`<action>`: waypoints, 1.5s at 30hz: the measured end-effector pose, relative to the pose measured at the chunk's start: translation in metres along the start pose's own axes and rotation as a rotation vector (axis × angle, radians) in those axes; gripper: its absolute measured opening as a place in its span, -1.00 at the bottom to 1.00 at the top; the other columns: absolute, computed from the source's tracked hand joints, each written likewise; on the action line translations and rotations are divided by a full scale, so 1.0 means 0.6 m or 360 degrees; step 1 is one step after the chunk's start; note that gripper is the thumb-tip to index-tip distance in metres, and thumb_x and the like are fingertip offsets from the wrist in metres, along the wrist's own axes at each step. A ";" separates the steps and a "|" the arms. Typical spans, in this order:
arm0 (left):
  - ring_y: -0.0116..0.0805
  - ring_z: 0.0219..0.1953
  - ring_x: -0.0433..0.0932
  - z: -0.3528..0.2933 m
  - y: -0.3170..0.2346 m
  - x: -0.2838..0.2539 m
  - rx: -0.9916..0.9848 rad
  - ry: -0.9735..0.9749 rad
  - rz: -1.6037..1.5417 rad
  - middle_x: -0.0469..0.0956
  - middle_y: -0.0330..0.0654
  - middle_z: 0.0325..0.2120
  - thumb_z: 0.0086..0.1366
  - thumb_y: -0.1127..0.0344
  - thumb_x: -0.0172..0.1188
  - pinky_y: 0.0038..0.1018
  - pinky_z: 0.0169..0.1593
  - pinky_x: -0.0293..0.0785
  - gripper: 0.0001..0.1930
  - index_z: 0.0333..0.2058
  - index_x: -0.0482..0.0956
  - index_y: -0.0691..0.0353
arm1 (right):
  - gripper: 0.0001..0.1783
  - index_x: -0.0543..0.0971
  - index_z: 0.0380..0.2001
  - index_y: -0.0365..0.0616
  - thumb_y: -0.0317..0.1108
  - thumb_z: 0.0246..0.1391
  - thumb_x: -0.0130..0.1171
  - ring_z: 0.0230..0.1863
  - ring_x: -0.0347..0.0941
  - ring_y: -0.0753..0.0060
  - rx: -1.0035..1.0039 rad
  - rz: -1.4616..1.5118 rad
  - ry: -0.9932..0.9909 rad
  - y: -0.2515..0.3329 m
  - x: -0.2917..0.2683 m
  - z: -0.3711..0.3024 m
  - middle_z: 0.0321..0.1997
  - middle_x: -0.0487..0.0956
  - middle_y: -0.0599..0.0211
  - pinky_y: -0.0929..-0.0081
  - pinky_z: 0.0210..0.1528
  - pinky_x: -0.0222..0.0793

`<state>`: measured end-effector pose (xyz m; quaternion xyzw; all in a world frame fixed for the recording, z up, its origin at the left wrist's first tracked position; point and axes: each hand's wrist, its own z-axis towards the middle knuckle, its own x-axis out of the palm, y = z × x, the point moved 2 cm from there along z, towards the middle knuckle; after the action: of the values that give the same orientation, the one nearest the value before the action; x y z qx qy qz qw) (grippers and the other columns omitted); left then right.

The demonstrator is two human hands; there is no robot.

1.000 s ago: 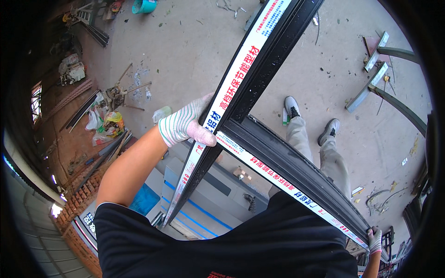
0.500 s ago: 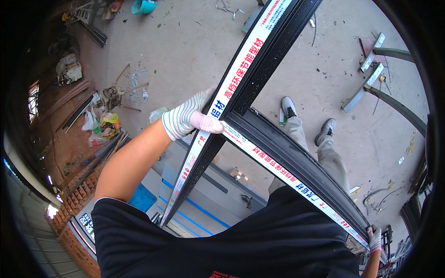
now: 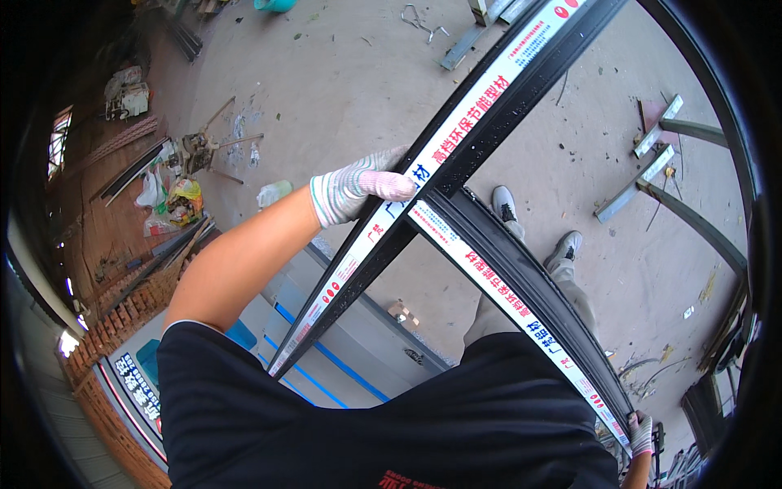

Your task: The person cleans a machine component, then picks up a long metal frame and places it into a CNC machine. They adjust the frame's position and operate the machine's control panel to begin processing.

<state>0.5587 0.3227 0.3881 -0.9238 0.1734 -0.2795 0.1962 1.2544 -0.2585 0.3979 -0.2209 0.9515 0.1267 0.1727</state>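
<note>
At the left, plastic bags (image 3: pixel 186 200) lie among scrap, well apart from the work. The left hand (image 3: pixel 362 187), in a striped knit glove, wraps the outer edge of the long black profile (image 3: pixel 513 106), its thumb laid across the white printed film (image 3: pixel 468 114); the fingers curl behind, out of sight, so how hard they press I cannot tell. Over the last second this hand has shifted rightward and away from the body, and the long black profile now leans further to the right. The thumb stays beside the same joint (image 3: pixel 432 200), which suggests that the whole frame (image 3: pixel 562 322) is being swung as one piece rather than regripped. The frame thus lies directly in the hand's grasp, with the joint just right of the thumb tip and the profile's lower end slanting down in front of a grey panel (image 3: pixel 366 342). From the joint the crossbar (image 3: pixel 529 281) slopes down to the right, across the view of the legs and close below the shoes (image 3: pixel 503 204). At its far end the right hand (image 3: pixel 642 432), also gloved, appears curled round the tip, though it is small here. Steel stands (image 3: pixel 627 191) sit farther off, apart from the crossbar
</note>
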 end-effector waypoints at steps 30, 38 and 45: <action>-0.26 0.26 0.44 0.001 -0.013 0.033 0.0147 0.0040 0.0351 0.45 -0.04 0.25 -0.06 0.20 0.49 -0.33 0.36 0.31 0.06 0.42 0.18 0.31 | -0.54 0.47 -0.57 -0.24 -0.10 0.28 0.21 -0.47 0.08 0.65 0.0137 0.0054 0.0058 0.008 -0.002 -0.021 -0.60 0.26 0.61 0.41 -0.47 0.06; -0.21 0.28 0.43 0.006 -0.012 0.035 0.0120 -0.0006 0.0355 0.43 -0.01 0.27 -0.11 0.26 0.47 -0.30 0.37 0.31 0.08 0.44 0.17 0.28 | -0.38 0.30 -0.67 -0.11 0.14 0.18 0.25 -0.52 0.00 0.68 0.0010 0.0045 0.0038 0.013 0.005 -0.013 -0.63 0.12 0.64 0.40 -0.52 -0.11; -0.23 0.26 0.49 0.002 -0.014 0.039 0.0120 0.0013 0.0244 0.47 -0.03 0.24 -0.13 0.31 0.47 -0.30 0.34 0.38 0.04 0.41 0.24 0.26 | -0.49 0.37 -0.63 -0.16 -0.04 0.22 0.23 -0.50 0.02 0.67 0.0051 0.0068 0.0023 0.014 0.004 -0.015 -0.62 0.16 0.62 0.42 -0.50 -0.04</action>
<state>0.5795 0.3203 0.4014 -0.8986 0.2337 -0.2738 0.2510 1.2459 -0.2548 0.4066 -0.1988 0.9591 0.1136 0.1664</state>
